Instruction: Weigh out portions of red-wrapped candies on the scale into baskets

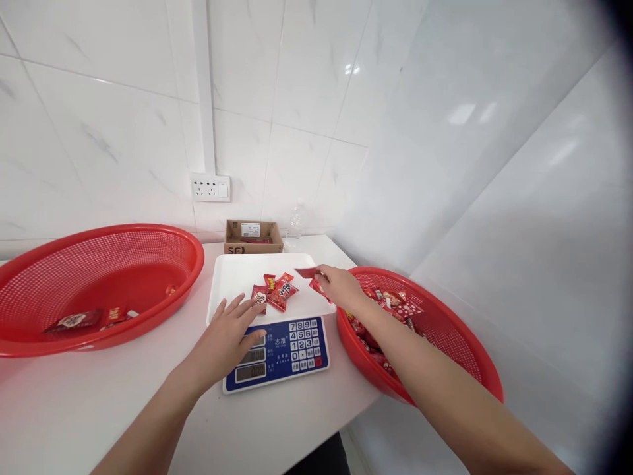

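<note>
On the white pan of a digital scale (277, 373) lies a small pile of red snack packets (281, 295). My left hand (230, 336) hovers over the scale's front left, fingers spread, partly covering the display and near the packets. Above the right side of the pan, my right hand (341, 287) pinches a red snack packet (307, 272). Another red packet (319, 286) shows just below those fingers; I cannot tell whether it is held too. Beneath my right forearm, a red basket (475, 356) holds many more packets.
A larger red mesh basket (99, 231) stands on the left with a few packets inside. Behind the scale are a small cardboard box (254, 247) and a clear plastic bottle (295, 221). A tiled wall with a socket (211, 188) rises behind the white table (277, 435).
</note>
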Action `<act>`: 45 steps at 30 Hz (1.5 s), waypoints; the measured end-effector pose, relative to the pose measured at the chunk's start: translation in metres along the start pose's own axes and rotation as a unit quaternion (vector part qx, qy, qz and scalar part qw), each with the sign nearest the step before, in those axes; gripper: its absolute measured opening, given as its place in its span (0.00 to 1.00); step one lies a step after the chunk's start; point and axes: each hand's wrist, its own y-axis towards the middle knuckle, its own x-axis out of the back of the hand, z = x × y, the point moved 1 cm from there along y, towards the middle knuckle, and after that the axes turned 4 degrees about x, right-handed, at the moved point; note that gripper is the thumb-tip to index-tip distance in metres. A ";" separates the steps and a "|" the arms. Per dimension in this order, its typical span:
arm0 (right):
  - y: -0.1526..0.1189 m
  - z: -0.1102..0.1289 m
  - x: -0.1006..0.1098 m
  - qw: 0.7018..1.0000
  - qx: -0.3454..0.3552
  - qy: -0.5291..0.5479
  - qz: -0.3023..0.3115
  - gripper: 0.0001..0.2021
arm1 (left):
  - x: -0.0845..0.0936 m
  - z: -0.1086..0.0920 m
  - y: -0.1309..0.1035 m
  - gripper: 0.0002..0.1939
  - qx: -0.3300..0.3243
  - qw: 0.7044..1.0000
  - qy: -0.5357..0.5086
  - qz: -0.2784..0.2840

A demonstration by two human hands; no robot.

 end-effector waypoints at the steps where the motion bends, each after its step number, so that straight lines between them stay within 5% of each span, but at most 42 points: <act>1: 0.000 0.002 -0.002 1.000 0.007 -0.017 0.009 0.17 | 0.001 0.000 0.000 0.22 0.002 1.000 -0.001 0.002; 13: -0.004 0.013 0.002 0.978 0.053 -0.166 0.115 0.22 | 0.004 0.001 -0.002 0.22 0.001 1.000 -0.009 -0.008; 22: -0.003 0.046 -0.010 0.967 0.154 -0.127 0.158 0.32 | 0.005 0.001 -0.002 0.22 0.006 1.000 -0.017 -0.004; 27: -0.007 0.052 -0.014 0.962 0.148 -0.123 0.195 0.32 | 0.007 0.000 -0.003 0.22 0.009 1.000 -0.018 -0.003; 33: -0.026 0.022 0.015 0.981 0.107 -0.065 0.146 0.24 | 0.009 0.001 -0.003 0.22 0.007 1.000 -0.021 -0.009; 39: -0.053 -0.056 0.042 0.988 -0.043 -0.109 0.105 0.13 | 0.008 0.003 -0.002 0.22 0.010 1.000 -0.020 -0.018; 45: -0.072 -0.084 0.011 0.975 -0.068 -0.121 0.176 0.07 | -0.002 0.003 0.000 0.23 0.004 1.000 -0.011 -0.015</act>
